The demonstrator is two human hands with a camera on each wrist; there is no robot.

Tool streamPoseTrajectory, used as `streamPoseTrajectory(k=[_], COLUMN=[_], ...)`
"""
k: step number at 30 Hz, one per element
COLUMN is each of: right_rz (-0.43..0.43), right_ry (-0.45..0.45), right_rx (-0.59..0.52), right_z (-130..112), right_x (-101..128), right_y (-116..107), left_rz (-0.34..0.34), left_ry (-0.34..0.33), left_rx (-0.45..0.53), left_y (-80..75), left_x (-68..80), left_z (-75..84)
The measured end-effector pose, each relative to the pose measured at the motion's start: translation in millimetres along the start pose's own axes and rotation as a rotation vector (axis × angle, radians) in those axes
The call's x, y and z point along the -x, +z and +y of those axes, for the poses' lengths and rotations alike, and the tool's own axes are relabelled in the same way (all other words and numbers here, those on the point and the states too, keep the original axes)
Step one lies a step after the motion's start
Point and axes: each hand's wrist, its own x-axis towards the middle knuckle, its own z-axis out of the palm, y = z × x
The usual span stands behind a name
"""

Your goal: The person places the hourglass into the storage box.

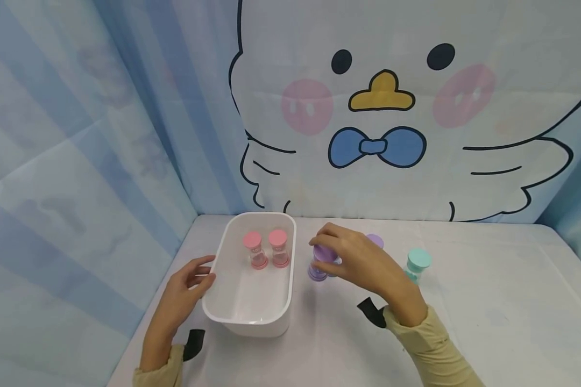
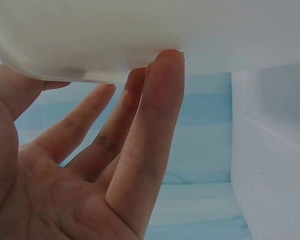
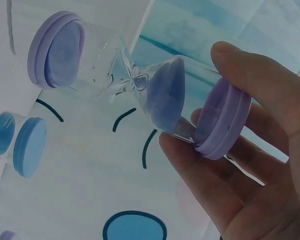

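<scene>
The right hand (image 1: 363, 260) pinches a purple timer (image 1: 319, 263) by its top cap, fingers (image 3: 250, 75) and thumb curled round the rim of that cap; in the right wrist view the glass waist and the far cap hang free of the grip, with purple sand gathered in the bulb nearest the fingers. The timer stands or hovers just beside the right wall of the white bin (image 1: 283, 317); whether its base touches the table I cannot tell. Across the bin from the grip, the left hand (image 1: 184, 293) lies loose against the bin's left wall, its straight fingertips (image 2: 165, 65) touching under the rim and clasping nothing. Inside the bin, two pink timers (image 1: 266, 249) stand upright side by side. Behind the gripping hand sits another purple timer (image 1: 375, 241), mostly hidden, and beyond the wrist a teal timer (image 1: 418, 263). The hold is on the cap edge alone, so the timer could swing or slip, knock the bin wall, or topple the pink pair. The left hand only rests there, so a bump might shove the bin.
</scene>
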Motion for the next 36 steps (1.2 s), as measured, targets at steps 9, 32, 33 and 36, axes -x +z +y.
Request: streamPoseTrajectory(k=[9, 32, 33, 36], right_rz=[0.012, 0.046, 0.048, 0.054], right_ry=[0.010, -0.002, -0.002, -0.008], right_rx=[0.038, 0.011, 0.006, -0.005], right_z=[-5.9, -16.0, -16.3, -16.8], right_x=[-6.5, -21.1, -21.5, -22.7], right_y=[-10.1, -21.2, -20.9, -20.9], left_rz=[-0.003, 0.002, 0.001, 0.001], left_ry=[0.000, 0.032, 0.030, 0.030], left_rx=[-0.010, -0.007, -0.008, -0.007], left_y=[-0.2, -0.7, -0.5, -0.1], left_x=[-1.7, -1.2, -1.0, -0.9], left_z=[-0.9, -1.4, -1.5, -1.0])
